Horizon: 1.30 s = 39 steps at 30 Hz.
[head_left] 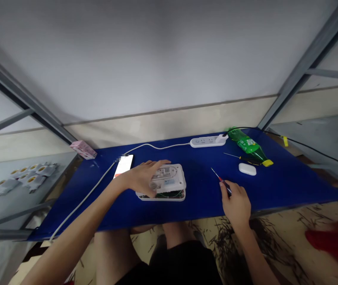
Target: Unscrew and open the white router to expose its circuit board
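My left hand (143, 178) lies over a white plastic electronic device (169, 180), fingers gripping its top cover. A green circuit board shows through the gap above its lower shell. My right hand (236, 202) holds a small red-handled screwdriver (221, 181) by the handle, its thin shaft pointing up and left, apart from the device. To the right lie a black-handled screwdriver (242, 159) and a white earbud case (247, 169). A smartphone (124, 166) lies beyond my left hand, its screen lit.
The blue table top (290, 186) holds a white power strip (207, 141), a green plastic bottle (247, 145) lying on its side and a pink box (83, 149) at the far corner. A white cable (82, 202) runs along the left. Grey metal frame bars stand at both sides.
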Each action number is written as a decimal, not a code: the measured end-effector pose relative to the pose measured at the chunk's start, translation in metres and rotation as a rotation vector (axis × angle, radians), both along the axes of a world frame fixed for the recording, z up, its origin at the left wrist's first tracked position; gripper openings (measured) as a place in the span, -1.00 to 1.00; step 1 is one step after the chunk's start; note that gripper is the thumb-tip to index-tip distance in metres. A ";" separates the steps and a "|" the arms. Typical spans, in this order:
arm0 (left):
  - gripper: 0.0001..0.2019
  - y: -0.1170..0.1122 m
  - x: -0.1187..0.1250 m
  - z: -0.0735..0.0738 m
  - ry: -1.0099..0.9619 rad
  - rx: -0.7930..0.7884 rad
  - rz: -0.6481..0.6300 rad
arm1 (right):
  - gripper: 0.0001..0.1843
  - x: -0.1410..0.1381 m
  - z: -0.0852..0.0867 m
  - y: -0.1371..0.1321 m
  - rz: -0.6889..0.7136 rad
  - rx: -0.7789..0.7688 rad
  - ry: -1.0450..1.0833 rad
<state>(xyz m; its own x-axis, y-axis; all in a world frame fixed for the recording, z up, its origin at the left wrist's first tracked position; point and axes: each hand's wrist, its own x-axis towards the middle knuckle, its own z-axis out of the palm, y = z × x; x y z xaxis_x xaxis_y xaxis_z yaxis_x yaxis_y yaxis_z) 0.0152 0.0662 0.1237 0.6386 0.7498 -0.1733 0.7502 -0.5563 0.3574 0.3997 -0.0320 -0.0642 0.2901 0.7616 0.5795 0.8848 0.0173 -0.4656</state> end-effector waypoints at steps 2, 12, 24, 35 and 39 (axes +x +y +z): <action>0.23 0.014 -0.008 0.008 -0.047 -0.118 0.052 | -0.31 0.000 0.000 0.000 0.002 -0.001 -0.001; -0.12 0.050 -0.034 0.022 -0.164 -0.661 0.023 | -0.44 0.000 0.002 -0.002 0.019 -0.010 -0.079; -0.05 0.036 -0.052 0.012 -0.347 -0.956 0.074 | -0.48 -0.012 0.017 -0.003 -0.086 -0.129 -0.198; -0.31 0.026 -0.050 0.012 -0.306 -0.650 0.150 | -0.56 -0.002 0.007 -0.002 -0.082 -0.095 -0.195; -0.32 0.019 -0.037 0.013 -0.320 -0.625 0.192 | -0.59 0.001 0.003 -0.002 -0.063 -0.093 -0.208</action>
